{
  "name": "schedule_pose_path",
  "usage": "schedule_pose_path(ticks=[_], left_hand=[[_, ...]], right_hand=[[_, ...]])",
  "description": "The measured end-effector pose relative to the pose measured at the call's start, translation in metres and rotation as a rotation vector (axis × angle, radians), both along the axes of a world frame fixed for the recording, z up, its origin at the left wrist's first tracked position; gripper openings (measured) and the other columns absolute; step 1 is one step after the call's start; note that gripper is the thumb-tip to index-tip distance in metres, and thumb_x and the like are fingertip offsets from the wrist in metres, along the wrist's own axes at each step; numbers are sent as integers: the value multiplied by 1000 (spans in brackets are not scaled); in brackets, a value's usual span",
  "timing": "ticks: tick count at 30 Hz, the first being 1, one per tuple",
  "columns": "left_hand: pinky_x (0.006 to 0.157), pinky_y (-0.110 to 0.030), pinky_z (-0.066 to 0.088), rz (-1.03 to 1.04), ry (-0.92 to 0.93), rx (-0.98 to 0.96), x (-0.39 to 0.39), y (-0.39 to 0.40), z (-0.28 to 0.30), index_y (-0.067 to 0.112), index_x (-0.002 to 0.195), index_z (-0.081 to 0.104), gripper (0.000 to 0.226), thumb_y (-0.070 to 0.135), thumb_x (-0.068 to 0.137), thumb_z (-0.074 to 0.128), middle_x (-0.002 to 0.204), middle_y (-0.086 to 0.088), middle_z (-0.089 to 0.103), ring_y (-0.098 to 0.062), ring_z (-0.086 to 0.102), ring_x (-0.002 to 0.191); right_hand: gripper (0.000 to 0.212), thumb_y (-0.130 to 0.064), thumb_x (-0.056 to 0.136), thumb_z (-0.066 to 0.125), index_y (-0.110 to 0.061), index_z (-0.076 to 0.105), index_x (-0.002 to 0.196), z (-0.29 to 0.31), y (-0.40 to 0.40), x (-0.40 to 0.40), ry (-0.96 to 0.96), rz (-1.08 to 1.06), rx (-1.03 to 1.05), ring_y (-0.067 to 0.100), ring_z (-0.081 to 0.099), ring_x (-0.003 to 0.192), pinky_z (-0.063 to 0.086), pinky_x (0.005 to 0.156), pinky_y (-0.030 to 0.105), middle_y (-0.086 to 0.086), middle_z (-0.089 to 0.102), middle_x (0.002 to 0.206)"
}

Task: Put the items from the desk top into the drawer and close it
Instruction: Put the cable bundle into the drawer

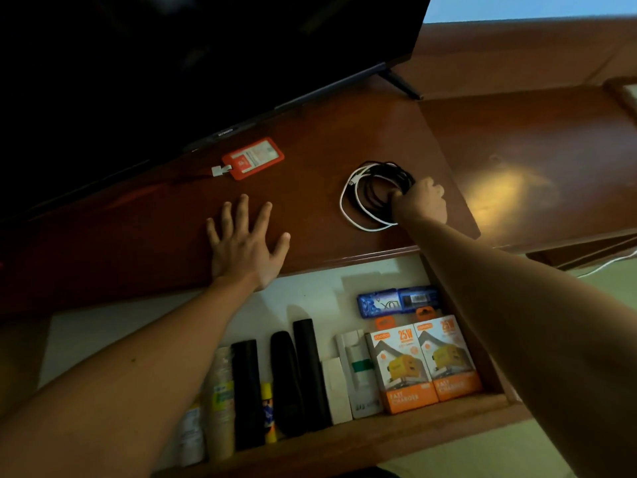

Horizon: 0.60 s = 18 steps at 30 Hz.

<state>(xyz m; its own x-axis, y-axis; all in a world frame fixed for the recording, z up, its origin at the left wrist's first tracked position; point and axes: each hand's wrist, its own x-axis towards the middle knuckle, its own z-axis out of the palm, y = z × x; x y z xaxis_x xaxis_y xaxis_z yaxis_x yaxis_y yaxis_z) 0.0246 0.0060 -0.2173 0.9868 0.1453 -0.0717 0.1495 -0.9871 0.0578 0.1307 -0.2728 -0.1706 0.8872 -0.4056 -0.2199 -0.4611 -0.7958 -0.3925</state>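
Cables: coiled bundle of black and white charging cables (374,194), lying on dark red-brown wooden desk top (310,132), at about 2 o'clock from frame centre, near the desk's right edge.
Handling: judged light, limp, springy; loops likely to spill or snag if lifted by one strand.
Hold point: best across the whole bundle at its 3 o'clock side, all loops gathered together.
Right hand (422,203): reached far forward, forearm stretched over the open wooden drawer (344,443); fingers curled round the coil's right side, grasping it.
Left hand (246,241): laid flat on the desk top at 9 o'clock from the coil, fingers spread and released, holding nothing; heel at the desk's front edge.
Badge: red plastic card holder with white clip (253,158), at 11 o'clock from the left hand, under the black television screen (172,63), not yet stowed.
Drawer contents: orange charger boxes (424,363), black cylinders, a blue pack; free white floor at 12 o'clock of these.
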Motion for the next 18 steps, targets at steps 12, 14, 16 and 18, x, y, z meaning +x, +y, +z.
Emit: schedule_pose_path(ticks=[12, 14, 16, 18], left_hand=[[120, -56, -5, -71, 60, -77, -5, 17, 5, 41, 157, 3, 75, 76, 92, 13, 168, -2, -9, -28, -11, 153], [120, -56, -5, -105, 77, -61, -10, 25, 4, 41, 157, -1, 75, 76, 92, 10, 167, 0, -12, -26, -14, 152], [119, -59, -7, -124, 90, -60, -14, 30, 5, 41, 157, -3, 75, 76, 91, 8, 167, 2, -15, -25, -16, 152], [118, -60, -7, -127, 94, -73, -21, 33, 5, 42, 157, -3, 74, 75, 92, 8, 167, 3, -15, -25, -16, 152]], right_hand=[[34, -9, 101, 50, 5, 44, 132, 13, 34, -21, -9, 253, -162, 41, 58, 112, 50, 88, 43, 26, 50, 129], [30, -6, 101, 47, 5, 45, 129, 15, 40, -30, -29, 242, -104, 40, 59, 111, 50, 88, 43, 26, 54, 127], [26, -5, 101, 43, 4, 45, 125, 16, 44, -43, -53, 207, -45, 41, 60, 109, 50, 87, 44, 26, 57, 123], [23, -3, 101, 39, 3, 45, 123, 14, 49, -57, -70, 179, 14, 40, 61, 105, 52, 85, 43, 23, 60, 119]])
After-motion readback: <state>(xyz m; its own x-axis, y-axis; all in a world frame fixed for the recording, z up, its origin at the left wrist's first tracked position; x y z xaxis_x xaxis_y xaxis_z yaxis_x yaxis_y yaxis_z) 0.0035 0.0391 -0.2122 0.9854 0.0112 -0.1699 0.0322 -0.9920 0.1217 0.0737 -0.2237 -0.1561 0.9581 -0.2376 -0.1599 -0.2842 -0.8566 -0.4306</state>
